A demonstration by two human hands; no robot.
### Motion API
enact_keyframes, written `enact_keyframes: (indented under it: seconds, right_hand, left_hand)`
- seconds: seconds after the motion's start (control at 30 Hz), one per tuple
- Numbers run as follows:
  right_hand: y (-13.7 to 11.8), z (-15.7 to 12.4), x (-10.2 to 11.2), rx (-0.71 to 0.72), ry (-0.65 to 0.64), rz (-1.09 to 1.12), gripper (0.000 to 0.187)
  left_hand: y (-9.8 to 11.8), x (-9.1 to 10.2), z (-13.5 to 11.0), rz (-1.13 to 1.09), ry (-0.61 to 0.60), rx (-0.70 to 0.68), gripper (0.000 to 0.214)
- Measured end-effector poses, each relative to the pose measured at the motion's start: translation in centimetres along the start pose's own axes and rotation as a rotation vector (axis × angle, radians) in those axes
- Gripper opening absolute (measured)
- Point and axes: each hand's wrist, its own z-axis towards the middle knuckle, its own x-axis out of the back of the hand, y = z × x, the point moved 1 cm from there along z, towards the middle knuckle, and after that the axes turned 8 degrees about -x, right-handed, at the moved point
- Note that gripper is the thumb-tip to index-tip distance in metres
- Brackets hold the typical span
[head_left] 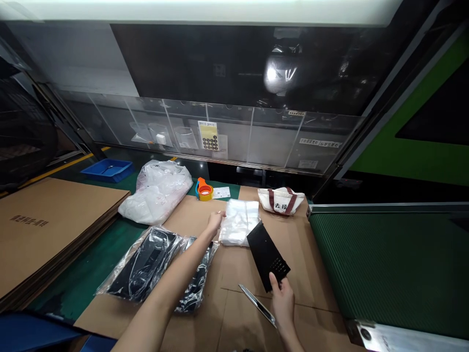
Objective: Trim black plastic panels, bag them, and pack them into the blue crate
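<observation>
My right hand (283,300) grips the near end of a flat black panel (266,254) with rows of small holes, its thumb on top. The panel is held tilted over the cardboard-covered table. My left hand (216,222) has its fingers closed at the left edge of a stack of clear plastic bags (240,224), pinching a bag there. Just left of the panel's lower end lies a box cutter (258,306). Under and beside my left forearm are black parts in clear bags (148,264), partly hidden by the arm.
A tape roll in an orange dispenser (205,190), a white plastic sack (157,190) and a blue tray (108,170) stand along the back. A cloth bag (281,201) sits back right. Flat cardboard (54,220) is stacked left; a green conveyor belt (388,264) runs right.
</observation>
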Motion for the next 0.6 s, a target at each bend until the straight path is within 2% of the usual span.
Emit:
enact_keyframes:
  seconds: [0.1, 0.17, 0.23, 0.3, 0.37, 0.43, 0.5, 0.6]
  right_hand:
    - [-1.2, -0.9, 1.3, -0.063, -0.065, 0.147, 0.04]
    - [-2.4, -1.3, 2.2, -0.175, -0.208, 0.351, 0.035]
    - [-3.4, -1.5, 2.9, -0.354, -0.404, 0.566, 0.032]
    - [-3.8, -1.5, 3.4, -0.518, -0.525, 0.687, 0.026]
    - [-3.6, -1.4, 3.9, -0.606, -0.525, 0.751, 0.024]
    - [-3.2, -1.3, 4.1, -0.615, -0.442, 0.802, 0.025]
    - [-3.2, -1.7, 4.0, -0.572, -0.361, 0.812, 0.028]
    - [-3.7, -3.1, 2.8, -0.471, -0.311, 0.747, 0.034]
  left_hand:
    - [0.7, 0.2, -1.1, 0.05, -0.035, -0.07, 0.028]
    - [1.5, -0.2, -2.1, 0.09, -0.089, -0.136, 0.029]
    - [2.5, -0.8, -3.2, 0.132, -0.158, -0.207, 0.03]
    - [3.8, -1.0, -4.2, 0.185, -0.224, -0.279, 0.034]
    - [5.1, -0.8, -5.2, 0.252, -0.271, -0.358, 0.04]
    - [6.3, -0.4, -6.4, 0.334, -0.294, -0.448, 0.042]
    - [7.2, -0.3, -7.7, 0.437, -0.29, -0.531, 0.04]
    - [7.9, -1.1, -9.7, 0.621, -0.241, -0.594, 0.036]
